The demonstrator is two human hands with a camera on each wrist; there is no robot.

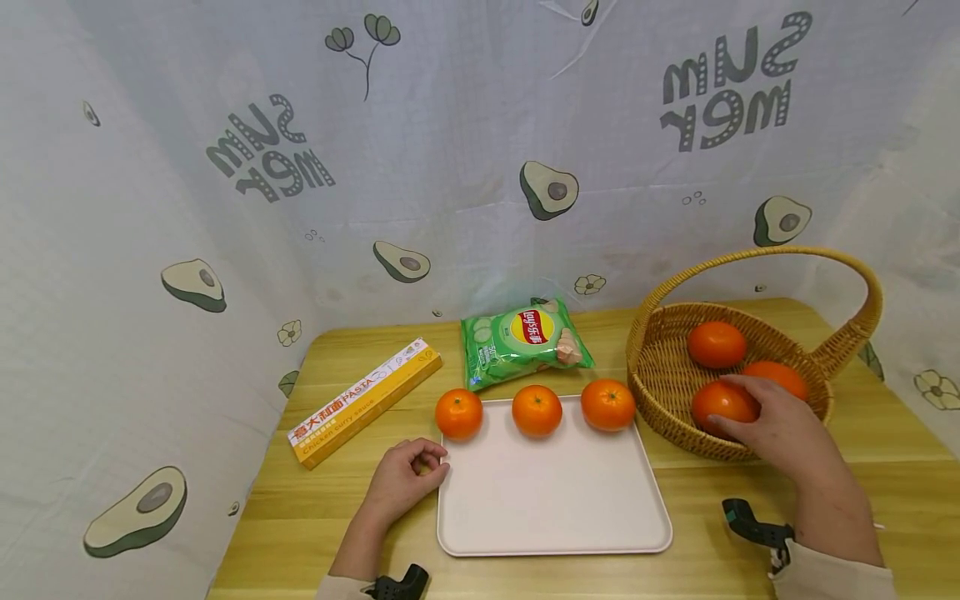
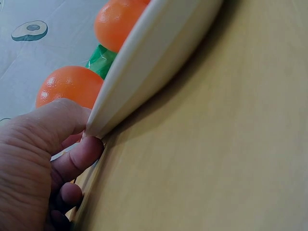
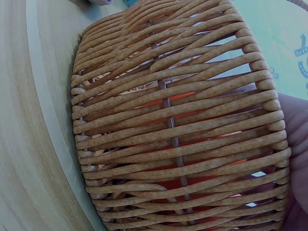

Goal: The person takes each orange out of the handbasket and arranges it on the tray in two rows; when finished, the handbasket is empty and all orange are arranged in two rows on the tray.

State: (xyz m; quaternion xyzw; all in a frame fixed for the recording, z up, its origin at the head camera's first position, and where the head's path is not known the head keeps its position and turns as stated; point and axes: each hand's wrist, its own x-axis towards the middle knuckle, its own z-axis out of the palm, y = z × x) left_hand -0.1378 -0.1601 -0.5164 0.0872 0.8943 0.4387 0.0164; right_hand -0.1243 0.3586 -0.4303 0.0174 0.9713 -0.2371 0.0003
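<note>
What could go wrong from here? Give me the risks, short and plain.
The left hand pinches the edge of the tray; a tug could set the oranges along the far side rolling. The right hand grips a glossy fruit in the basket, which may slip free. If that hand knocks the basket, it could bump the rightmost orange close by.

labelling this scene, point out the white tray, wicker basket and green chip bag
White tray (image 1: 555, 496), head view, bare base
Wicker basket (image 3: 144, 119), right wrist view, outer wall
Green chip bag (image 1: 520, 343), head view, printed front
</note>
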